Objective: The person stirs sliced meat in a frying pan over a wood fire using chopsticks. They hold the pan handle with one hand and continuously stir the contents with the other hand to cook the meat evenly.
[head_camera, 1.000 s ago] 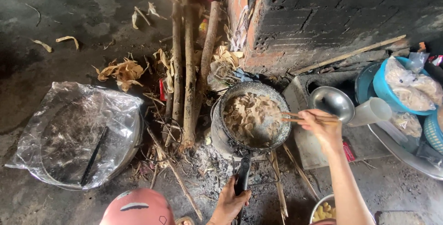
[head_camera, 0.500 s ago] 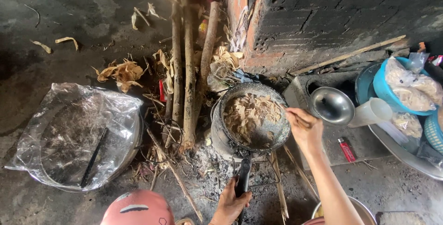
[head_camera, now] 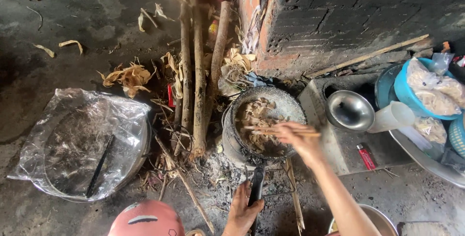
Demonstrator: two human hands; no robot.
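One pan [head_camera: 290, 105] holds pale food strips [head_camera: 256, 120]; steel bowl [head_camera: 348, 110] sits empty.

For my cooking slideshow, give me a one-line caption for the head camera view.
Right hand stirs food in a pan with chopsticks while left hand grips the pan handle.

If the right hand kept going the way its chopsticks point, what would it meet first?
Probably the food in the pan: the right hand aims its chopsticks leftward over it. Height above the food is unclear.
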